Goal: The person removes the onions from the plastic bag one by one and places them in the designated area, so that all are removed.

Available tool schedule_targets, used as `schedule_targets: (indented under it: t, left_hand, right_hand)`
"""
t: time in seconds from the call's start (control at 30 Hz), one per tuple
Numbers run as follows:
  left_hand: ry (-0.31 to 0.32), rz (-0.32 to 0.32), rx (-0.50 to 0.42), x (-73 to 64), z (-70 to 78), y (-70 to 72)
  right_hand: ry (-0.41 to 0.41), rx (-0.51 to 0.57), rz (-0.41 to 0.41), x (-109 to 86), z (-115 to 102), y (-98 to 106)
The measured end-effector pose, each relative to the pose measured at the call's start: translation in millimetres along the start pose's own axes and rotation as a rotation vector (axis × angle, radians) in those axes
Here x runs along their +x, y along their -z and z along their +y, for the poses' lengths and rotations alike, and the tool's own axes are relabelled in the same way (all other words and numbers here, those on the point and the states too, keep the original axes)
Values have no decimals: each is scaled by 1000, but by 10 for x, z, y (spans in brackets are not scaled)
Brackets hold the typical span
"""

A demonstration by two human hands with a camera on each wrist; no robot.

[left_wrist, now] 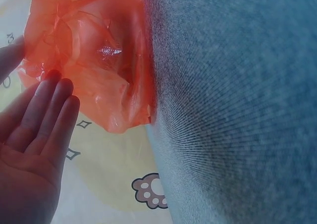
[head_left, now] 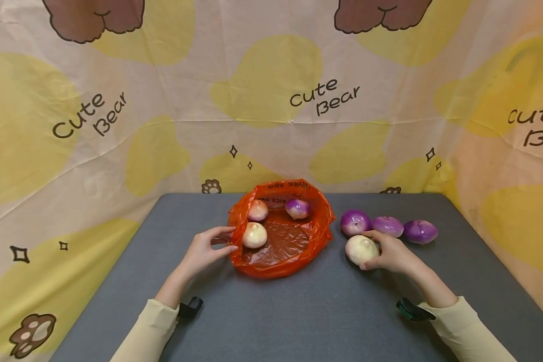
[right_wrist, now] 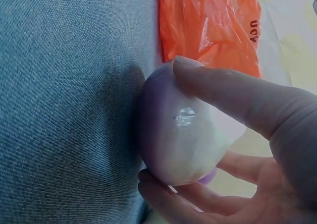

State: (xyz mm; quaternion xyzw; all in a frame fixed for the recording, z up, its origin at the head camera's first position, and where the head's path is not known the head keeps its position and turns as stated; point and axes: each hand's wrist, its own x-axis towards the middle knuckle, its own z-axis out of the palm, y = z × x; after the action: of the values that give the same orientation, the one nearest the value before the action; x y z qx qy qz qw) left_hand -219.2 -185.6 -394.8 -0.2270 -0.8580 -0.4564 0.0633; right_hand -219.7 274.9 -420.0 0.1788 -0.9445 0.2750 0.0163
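An orange-red plastic bag (head_left: pixel 278 271) lies with its mouth facing me. Inside it are a pale onion (head_left: pixel 255 235), a pinkish onion (head_left: pixel 258 210) and a purple-and-white onion (head_left: pixel 297 209). At the bag's left rim, my left hand (head_left: pixel 208 246) pinches the plastic between thumb and fingers; one fingertip looks red-tinted in the left wrist view. To the right of the bag, my right hand (head_left: pixel 393 254) grips another onion (head_left: pixel 361 250) from its right side. The right wrist view reveals that onion's purple side (right_wrist: pixel 153 120), close to the table.
Behind the right hand sit three purple onions in a row: one left (head_left: pixel 355 222), one middle (head_left: pixel 387 226), one right (head_left: pixel 421 232). All rest on a grey table (head_left: pixel 280 322). A printed cloth (head_left: pixel 262 80) hangs behind the table's back edge.
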Motion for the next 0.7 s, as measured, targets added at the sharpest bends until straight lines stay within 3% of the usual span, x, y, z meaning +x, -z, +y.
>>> schedule_targets:
  t: [0.03,0.23,0.27,0.7]
  left_hand:
    - [-1,3,4,6,-55,-5]
    - [4,-2,-3,1,-46,3]
    - [6,-6,-7,-6,10,10]
    - [3,-1,13,3,-4,-7]
  right_hand:
    - [5,-1,0,-2,1,1]
    - [15,-13,-3,-17,-3,18]
    - [18,-12,-5,-20,-7,21]
    - [18,10,7,-27,10,-11]
